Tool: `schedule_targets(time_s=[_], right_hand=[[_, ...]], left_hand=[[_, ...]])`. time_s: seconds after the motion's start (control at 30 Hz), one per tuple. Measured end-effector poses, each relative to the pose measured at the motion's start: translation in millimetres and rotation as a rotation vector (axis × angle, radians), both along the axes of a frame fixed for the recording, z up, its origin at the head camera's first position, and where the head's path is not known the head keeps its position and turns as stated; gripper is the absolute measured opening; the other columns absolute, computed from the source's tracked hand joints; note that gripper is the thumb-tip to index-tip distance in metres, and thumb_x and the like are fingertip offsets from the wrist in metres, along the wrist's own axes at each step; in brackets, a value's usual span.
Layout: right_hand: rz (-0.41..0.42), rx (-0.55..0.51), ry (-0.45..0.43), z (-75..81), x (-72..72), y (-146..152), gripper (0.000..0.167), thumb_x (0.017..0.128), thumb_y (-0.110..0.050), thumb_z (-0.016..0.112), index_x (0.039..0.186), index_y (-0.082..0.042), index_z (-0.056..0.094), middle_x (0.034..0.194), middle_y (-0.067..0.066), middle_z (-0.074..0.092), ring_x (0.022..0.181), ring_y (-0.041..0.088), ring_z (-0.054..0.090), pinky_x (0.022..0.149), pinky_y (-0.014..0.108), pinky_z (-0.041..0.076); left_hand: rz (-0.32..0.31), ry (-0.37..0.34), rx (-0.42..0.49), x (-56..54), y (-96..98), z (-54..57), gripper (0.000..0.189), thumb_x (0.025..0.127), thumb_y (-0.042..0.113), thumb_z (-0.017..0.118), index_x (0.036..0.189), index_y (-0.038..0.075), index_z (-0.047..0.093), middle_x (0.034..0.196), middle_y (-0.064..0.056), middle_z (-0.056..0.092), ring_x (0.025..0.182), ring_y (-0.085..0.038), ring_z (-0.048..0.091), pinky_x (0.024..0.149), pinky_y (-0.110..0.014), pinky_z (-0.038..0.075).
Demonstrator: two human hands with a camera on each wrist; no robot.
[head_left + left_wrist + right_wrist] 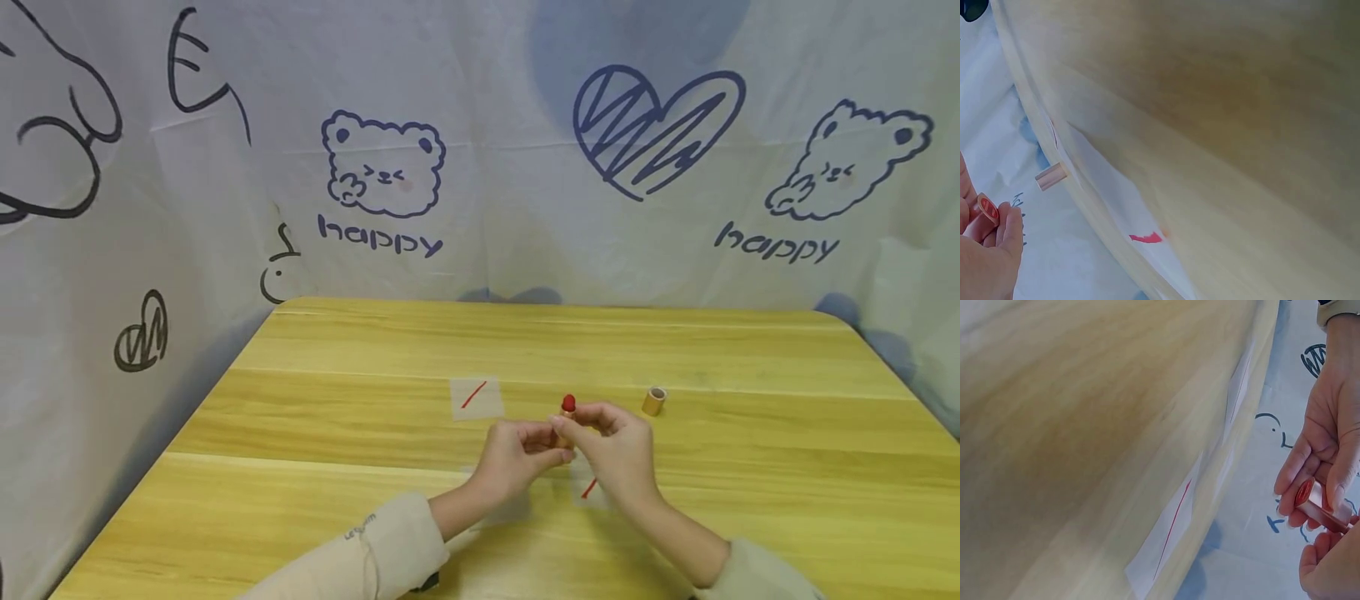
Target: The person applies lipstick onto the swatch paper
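Observation:
A lipstick [568, 405] stands upright between both hands over the middle of the table, its red tip raised out of a golden tube. My left hand [512, 462] pinches the lower part of the tube, with its thumb near the base. From the other side, my right hand [621, 446] grips the tube higher up, just under the red tip. Fingers hide much of the tube. In the right wrist view the base of the lipstick [1319, 505] shows a red round label. The golden lipstick cap [654, 402] stands apart on the table, right of the hands.
A white paper [491, 408] with a red stroke lies left of the lipstick on the wooden table [337, 400]. Another marked paper [581, 479] sits partly under the right hand, and a third paper [513, 507] under the left wrist. A drawn-on white sheet [517, 208] hangs behind.

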State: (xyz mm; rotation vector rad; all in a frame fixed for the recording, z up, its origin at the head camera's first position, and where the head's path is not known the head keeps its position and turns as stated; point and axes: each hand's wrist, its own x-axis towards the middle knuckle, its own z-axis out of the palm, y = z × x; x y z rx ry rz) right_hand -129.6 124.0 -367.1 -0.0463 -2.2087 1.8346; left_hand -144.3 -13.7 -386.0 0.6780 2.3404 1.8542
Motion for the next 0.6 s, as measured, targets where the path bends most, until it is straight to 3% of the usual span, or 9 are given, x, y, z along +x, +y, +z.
schedule_targets(time_s=[0.6], right_hand=[[0.088,0.035,0.029,-2.2,-1.4,4.9,0.018,0.078,-0.012,0.074,0.086,0.003,0.07,0.076,-0.008,0.072,0.077,0.001,0.065,0.07,0.017,0.052]], left_hand=[[-0.033,-0.018,-0.006,-2.0,-3.9,-3.5,0.023,0.081,0.004,0.069,0.101,-0.006,0.067,0.096,-0.023,0.069,0.083,-0.032,0.069,0.069,-0.019,0.055]])
